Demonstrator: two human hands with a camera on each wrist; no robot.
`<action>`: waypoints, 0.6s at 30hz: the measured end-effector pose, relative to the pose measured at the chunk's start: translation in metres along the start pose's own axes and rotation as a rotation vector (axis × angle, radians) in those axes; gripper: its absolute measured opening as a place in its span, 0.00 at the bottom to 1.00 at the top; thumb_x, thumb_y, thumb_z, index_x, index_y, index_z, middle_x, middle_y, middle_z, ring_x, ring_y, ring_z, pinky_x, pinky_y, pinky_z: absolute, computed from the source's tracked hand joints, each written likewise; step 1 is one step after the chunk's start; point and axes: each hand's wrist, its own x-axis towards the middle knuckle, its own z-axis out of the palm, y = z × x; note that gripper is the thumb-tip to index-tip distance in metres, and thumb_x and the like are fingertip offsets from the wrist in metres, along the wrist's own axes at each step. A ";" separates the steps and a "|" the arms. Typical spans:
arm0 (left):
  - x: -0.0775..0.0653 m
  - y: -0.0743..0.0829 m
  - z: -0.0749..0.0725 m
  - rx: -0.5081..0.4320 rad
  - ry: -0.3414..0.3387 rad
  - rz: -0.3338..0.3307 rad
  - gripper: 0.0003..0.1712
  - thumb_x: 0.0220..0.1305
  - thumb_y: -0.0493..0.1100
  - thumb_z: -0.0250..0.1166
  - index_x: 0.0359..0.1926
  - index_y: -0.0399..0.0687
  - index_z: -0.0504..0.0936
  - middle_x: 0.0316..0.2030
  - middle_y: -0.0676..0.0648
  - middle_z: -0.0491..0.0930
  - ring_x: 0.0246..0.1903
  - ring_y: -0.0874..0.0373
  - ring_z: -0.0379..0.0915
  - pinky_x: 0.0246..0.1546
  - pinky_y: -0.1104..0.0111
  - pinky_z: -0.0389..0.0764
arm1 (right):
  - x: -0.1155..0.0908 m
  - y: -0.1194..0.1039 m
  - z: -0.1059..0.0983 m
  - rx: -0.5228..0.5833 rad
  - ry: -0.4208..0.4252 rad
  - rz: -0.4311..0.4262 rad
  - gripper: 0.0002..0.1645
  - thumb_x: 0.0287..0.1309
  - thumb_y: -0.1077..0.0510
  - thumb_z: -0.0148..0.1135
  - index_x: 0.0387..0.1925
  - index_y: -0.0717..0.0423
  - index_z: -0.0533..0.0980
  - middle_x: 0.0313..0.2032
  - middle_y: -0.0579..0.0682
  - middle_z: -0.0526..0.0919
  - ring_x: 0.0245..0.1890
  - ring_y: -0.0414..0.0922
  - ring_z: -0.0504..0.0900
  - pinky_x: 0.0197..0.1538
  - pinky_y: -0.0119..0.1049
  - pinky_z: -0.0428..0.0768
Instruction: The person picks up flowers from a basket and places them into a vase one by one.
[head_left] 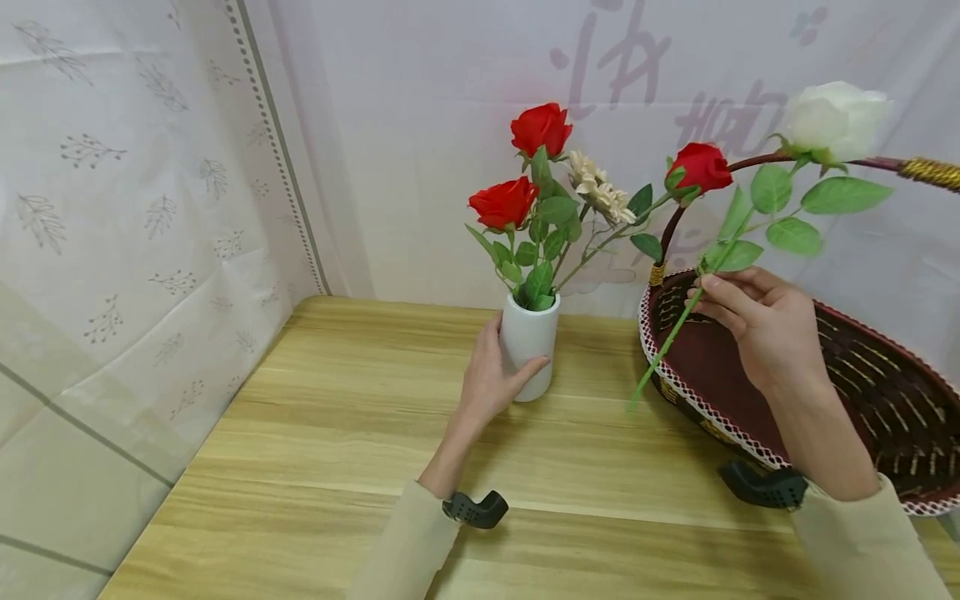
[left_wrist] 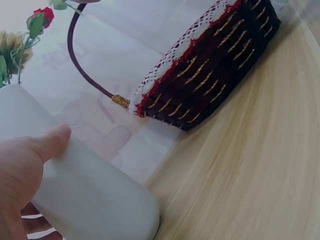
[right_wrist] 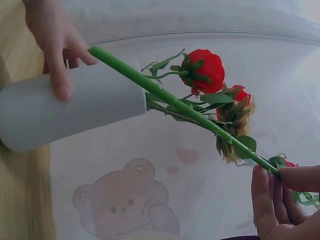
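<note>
A white vase stands upright on the wooden table, with my left hand gripping it, thumb across the front and fingers round the far side. Three red roses, one of them leaning far right, and a beige flower rise from its mouth. To the right, my right hand pinches the stem of a white rose between thumb and fingers. Its green stem slants down to the left, the cut end free in the air right of the vase, bloom up. The right wrist view shows the pinch close up.
A dark woven basket with lace trim sits at the right, beneath my right forearm. Its tall arched handle passes behind the white rose. A printed cloth hangs behind the table, and another patterned cloth hangs at the left.
</note>
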 end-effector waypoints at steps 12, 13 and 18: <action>-0.001 0.001 0.002 0.018 0.024 0.002 0.56 0.59 0.60 0.74 0.75 0.38 0.56 0.65 0.36 0.67 0.61 0.43 0.69 0.58 0.47 0.75 | 0.011 -0.010 0.022 0.155 0.082 -0.111 0.05 0.59 0.76 0.65 0.37 0.77 0.80 0.33 0.62 0.86 0.31 0.51 0.87 0.40 0.37 0.85; -0.001 0.001 0.002 0.017 0.027 0.004 0.56 0.58 0.60 0.74 0.75 0.38 0.56 0.65 0.36 0.67 0.61 0.43 0.69 0.57 0.46 0.75 | 0.012 -0.010 0.024 0.162 0.089 -0.125 0.05 0.58 0.76 0.65 0.37 0.77 0.80 0.33 0.63 0.86 0.30 0.51 0.87 0.39 0.38 0.86; -0.001 0.001 0.002 0.026 0.019 0.000 0.56 0.59 0.61 0.73 0.75 0.39 0.55 0.66 0.36 0.67 0.61 0.43 0.69 0.58 0.47 0.75 | 0.015 -0.011 0.036 0.189 0.124 -0.172 0.11 0.54 0.77 0.67 0.41 0.80 0.79 0.33 0.65 0.86 0.31 0.52 0.87 0.38 0.40 0.86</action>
